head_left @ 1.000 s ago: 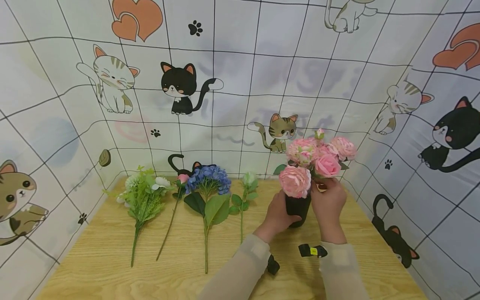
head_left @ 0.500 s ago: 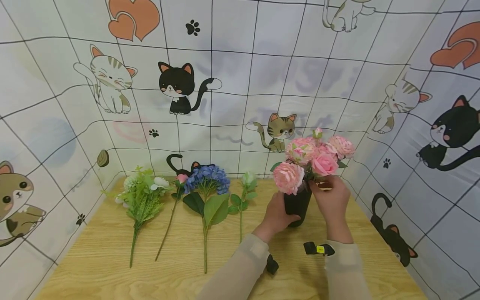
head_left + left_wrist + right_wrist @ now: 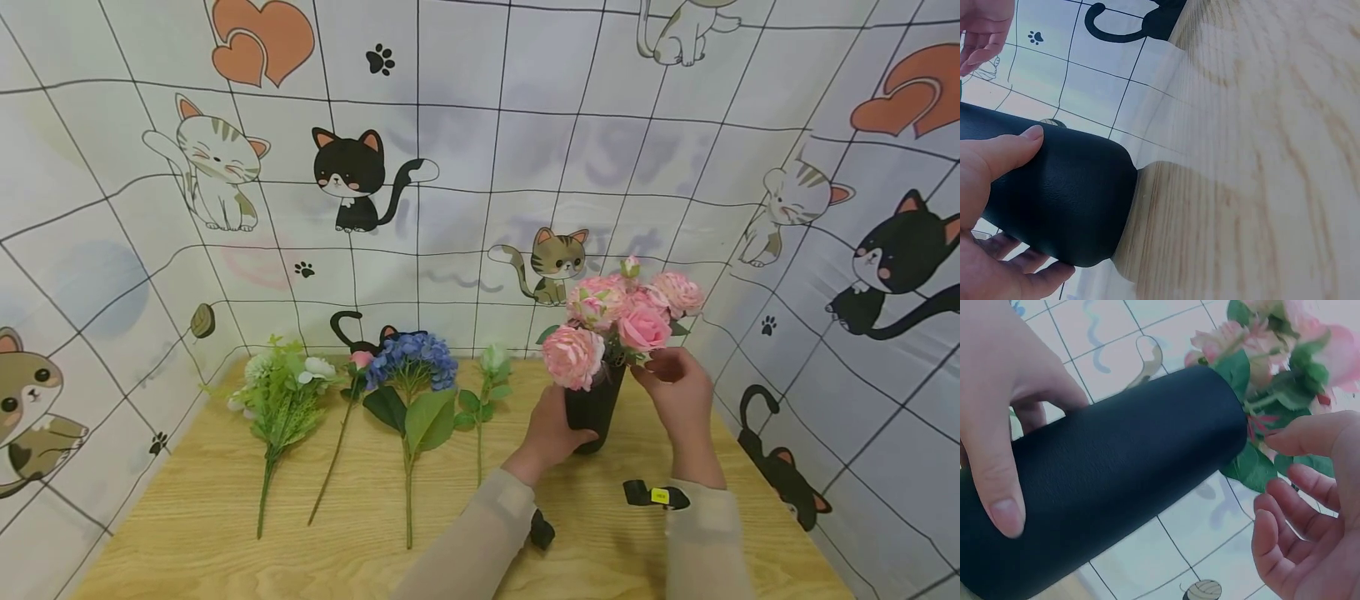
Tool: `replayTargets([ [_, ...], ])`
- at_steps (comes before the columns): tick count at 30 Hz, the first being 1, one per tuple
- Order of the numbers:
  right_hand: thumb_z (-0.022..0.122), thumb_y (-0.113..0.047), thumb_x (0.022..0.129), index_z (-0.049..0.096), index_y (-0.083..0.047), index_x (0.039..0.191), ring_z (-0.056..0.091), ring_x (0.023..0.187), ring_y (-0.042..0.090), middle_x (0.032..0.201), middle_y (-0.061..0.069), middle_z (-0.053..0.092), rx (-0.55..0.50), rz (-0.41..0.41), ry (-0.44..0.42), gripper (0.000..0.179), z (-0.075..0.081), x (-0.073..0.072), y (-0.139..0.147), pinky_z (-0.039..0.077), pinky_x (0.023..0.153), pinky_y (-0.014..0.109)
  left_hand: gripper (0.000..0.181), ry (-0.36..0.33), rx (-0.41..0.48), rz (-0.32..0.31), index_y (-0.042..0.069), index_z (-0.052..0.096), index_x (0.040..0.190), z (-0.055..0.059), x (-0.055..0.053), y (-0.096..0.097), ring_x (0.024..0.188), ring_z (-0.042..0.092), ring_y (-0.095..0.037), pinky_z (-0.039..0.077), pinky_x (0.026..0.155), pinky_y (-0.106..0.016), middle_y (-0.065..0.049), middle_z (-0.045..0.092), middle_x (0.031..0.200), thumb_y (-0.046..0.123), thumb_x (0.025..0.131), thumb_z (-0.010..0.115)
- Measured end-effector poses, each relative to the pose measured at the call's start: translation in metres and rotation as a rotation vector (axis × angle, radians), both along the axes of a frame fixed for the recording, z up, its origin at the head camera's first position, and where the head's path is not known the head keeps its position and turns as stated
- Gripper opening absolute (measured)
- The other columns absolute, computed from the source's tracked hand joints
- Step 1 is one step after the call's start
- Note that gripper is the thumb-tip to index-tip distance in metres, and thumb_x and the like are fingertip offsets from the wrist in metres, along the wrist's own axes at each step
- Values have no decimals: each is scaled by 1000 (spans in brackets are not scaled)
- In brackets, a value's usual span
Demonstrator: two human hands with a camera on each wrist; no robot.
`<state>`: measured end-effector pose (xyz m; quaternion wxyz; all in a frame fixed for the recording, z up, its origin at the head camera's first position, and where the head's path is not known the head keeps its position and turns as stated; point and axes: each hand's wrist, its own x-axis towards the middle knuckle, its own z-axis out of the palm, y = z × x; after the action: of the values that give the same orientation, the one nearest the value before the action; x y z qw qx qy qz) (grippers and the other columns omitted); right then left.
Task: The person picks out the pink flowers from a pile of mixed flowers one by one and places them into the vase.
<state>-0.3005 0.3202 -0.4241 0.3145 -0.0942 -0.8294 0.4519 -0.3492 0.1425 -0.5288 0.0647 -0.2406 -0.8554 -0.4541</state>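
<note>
A black vase (image 3: pixel 596 412) stands on the wooden table, holding a bunch of pink artificial flowers (image 3: pixel 643 325). My left hand (image 3: pixel 546 437) grips the vase low down; in the left wrist view its thumb lies across the vase wall (image 3: pixel 1072 194) and the other fingers curl round the far side. Beside the rim, under the blooms, is my right hand (image 3: pixel 684 404). The right wrist view shows its thumb and loosely bent fingers apart, with nothing held, close to the green leaves (image 3: pixel 1254 469). The stems inside the vase are hidden.
Left of the vase, a white-flowered green spray (image 3: pixel 281 400), a pink bud stem (image 3: pixel 341 442), a blue hydrangea (image 3: pixel 412 367) and a pale green-white rose (image 3: pixel 495 362) lie in a row on the table (image 3: pixel 225 550). A cat-printed cloth (image 3: pixel 465 167) surrounds the table.
My right hand has come away from the flower stems, moving right and slightly down. The lower left bloom has shifted left. My left hand keeps its hold on the vase.
</note>
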Motion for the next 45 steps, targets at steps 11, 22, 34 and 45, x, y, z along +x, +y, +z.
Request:
replayTargets([
  [11,74,-12,98,55,4,143,65,85,-9,119,12,66,-170,223,-149,52,-9,-4,17,56,77,11,108,-19,-7,6,15,24,167,0,0,0,141,56,-28,47,119,-44,-13,54,151,33,85,92],
  [22,74,-5,98,42,5,156,65,93,-8,146,34,53,-181,404,-200,67,-20,-11,19,55,84,12,107,-34,-2,0,16,23,168,1,1,-1,143,54,-29,46,119,-45,-12,52,154,33,87,91],
  [34,78,-12,97,42,3,157,58,136,39,155,29,48,-143,461,-276,71,-26,-19,6,54,102,30,106,-34,-4,-7,15,23,167,0,0,-1,143,54,-28,46,120,-46,-12,51,154,33,88,90],
  [45,80,-7,93,32,-5,165,50,128,24,159,25,45,-158,509,-219,87,-36,-26,-6,51,90,16,106,-18,6,-23,15,21,168,-2,0,-2,143,54,-28,46,120,-46,-13,51,155,31,89,89],
])
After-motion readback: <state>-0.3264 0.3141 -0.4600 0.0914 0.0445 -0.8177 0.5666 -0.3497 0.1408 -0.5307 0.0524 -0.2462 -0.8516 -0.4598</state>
